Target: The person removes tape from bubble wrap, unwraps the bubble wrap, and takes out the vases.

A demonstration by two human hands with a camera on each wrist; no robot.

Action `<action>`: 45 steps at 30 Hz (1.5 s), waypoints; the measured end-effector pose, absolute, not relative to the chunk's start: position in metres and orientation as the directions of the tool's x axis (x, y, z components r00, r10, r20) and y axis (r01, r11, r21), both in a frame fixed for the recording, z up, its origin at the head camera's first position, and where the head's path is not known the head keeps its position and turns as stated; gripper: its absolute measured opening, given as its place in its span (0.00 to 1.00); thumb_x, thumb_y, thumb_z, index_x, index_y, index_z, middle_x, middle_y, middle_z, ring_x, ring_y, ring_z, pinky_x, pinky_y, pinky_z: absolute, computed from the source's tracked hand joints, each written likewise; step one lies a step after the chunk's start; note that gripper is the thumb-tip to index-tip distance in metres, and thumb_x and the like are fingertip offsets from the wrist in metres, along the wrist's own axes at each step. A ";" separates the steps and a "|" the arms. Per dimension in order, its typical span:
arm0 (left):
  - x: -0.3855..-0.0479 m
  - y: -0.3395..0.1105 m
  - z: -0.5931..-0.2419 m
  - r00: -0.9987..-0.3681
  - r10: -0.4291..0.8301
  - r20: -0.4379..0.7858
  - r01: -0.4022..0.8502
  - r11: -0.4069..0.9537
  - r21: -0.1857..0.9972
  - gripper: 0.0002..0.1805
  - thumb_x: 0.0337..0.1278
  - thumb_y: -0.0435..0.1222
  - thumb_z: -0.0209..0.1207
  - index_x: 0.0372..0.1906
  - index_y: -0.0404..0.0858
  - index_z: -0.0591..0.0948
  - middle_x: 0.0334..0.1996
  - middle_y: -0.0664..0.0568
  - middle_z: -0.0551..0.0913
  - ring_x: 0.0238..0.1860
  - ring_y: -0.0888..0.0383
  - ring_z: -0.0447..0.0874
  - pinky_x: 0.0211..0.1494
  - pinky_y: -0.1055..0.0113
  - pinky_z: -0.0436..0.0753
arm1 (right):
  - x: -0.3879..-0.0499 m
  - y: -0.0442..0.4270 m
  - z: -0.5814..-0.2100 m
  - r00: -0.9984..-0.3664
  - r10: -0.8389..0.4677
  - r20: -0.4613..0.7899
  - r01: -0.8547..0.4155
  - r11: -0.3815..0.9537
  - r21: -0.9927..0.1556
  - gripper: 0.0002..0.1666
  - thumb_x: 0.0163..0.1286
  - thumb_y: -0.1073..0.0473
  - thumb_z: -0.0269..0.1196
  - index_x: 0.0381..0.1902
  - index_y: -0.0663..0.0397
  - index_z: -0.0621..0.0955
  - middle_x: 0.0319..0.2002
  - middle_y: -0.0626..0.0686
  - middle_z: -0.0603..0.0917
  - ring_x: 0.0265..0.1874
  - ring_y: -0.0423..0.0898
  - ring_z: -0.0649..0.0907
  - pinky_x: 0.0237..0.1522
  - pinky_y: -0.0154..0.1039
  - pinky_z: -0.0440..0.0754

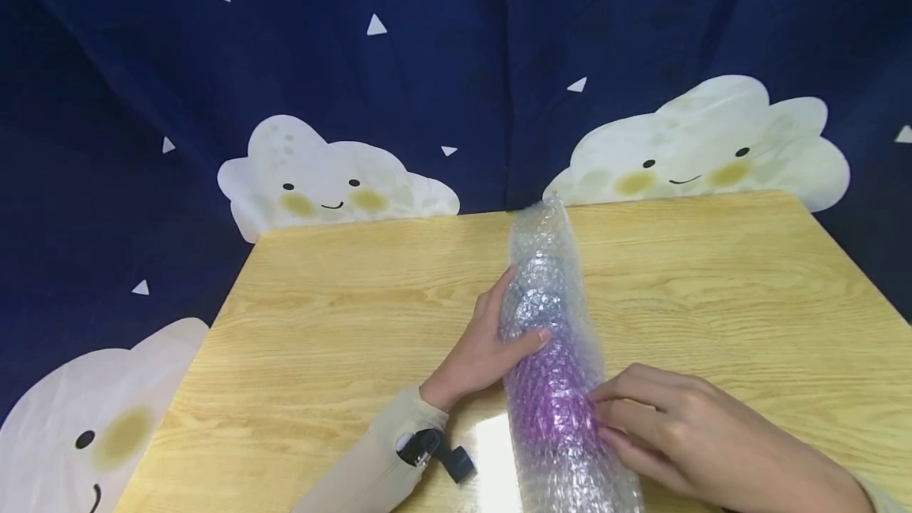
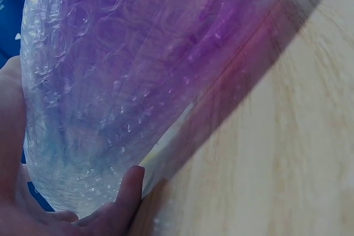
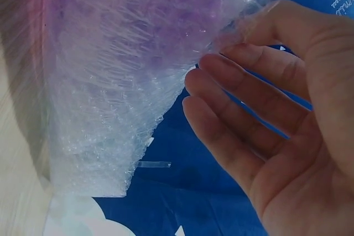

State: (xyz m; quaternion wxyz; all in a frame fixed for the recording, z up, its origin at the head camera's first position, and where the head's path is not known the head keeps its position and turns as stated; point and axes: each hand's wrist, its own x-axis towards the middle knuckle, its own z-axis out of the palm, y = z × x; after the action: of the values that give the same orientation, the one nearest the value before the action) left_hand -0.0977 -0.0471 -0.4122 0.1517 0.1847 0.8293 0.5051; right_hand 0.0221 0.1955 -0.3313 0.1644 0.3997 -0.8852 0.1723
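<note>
A long bundle in clear bubble wrap point(image 1: 552, 370), purple in the middle and bluish toward its far end, lies lengthwise on the table. My left hand point(image 1: 488, 351) grips its left side, thumb across the top and fingers along the edge. In the left wrist view, that hand's thumb point(image 2: 131, 189) and fingers lie on opposite sides of the bundle. At the right edge, my right hand point(image 1: 673, 426) pinches the wrap between thumb and forefinger. The right wrist view shows the other fingers point(image 3: 221, 120) slightly bent beside the film. What is inside stays blurred by the bubbles.
The wood-grain table point(image 1: 342, 315) reaches back to a dark blue curtain point(image 1: 427, 62) printed with white clouds and triangles. A small black camera point(image 1: 435, 450) is strapped to my left wrist. A short strip of clear tape point(image 3: 155, 164) sticks out from the wrap.
</note>
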 end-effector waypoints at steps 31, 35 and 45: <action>-0.096 -0.048 -0.412 -0.888 0.452 -0.087 0.136 0.439 0.888 0.52 0.58 0.69 0.60 0.78 0.79 0.39 0.84 0.50 0.49 0.80 0.39 0.60 0.75 0.29 0.65 | 0.025 0.207 -0.332 -0.714 -0.668 0.211 -0.700 0.684 -0.203 0.14 0.72 0.40 0.66 0.54 0.25 0.85 0.55 0.30 0.84 0.51 0.33 0.86 0.45 0.36 0.91; -0.095 -0.048 -0.413 -0.889 0.449 -0.089 0.132 0.438 0.889 0.52 0.59 0.68 0.60 0.78 0.79 0.40 0.84 0.50 0.48 0.80 0.39 0.59 0.75 0.29 0.65 | 0.024 0.208 -0.332 -0.707 -0.671 0.221 -0.707 0.675 -0.212 0.13 0.72 0.42 0.67 0.53 0.26 0.86 0.56 0.30 0.84 0.51 0.33 0.86 0.45 0.35 0.90; -0.094 -0.048 -0.411 -0.889 0.450 -0.080 0.138 0.430 0.892 0.52 0.59 0.67 0.61 0.79 0.78 0.40 0.84 0.49 0.49 0.80 0.39 0.60 0.74 0.28 0.65 | 0.015 0.199 -0.338 -0.586 -0.653 0.480 -0.802 0.550 -0.232 0.07 0.64 0.50 0.75 0.40 0.32 0.89 0.45 0.34 0.88 0.43 0.32 0.87 0.49 0.19 0.82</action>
State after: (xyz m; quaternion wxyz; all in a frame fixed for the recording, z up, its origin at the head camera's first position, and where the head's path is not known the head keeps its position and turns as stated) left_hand -0.0943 -0.0481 -0.4109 0.1551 0.1769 0.8313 0.5036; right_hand 0.0152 0.1994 -0.3378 0.1714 0.4212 -0.8634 0.2182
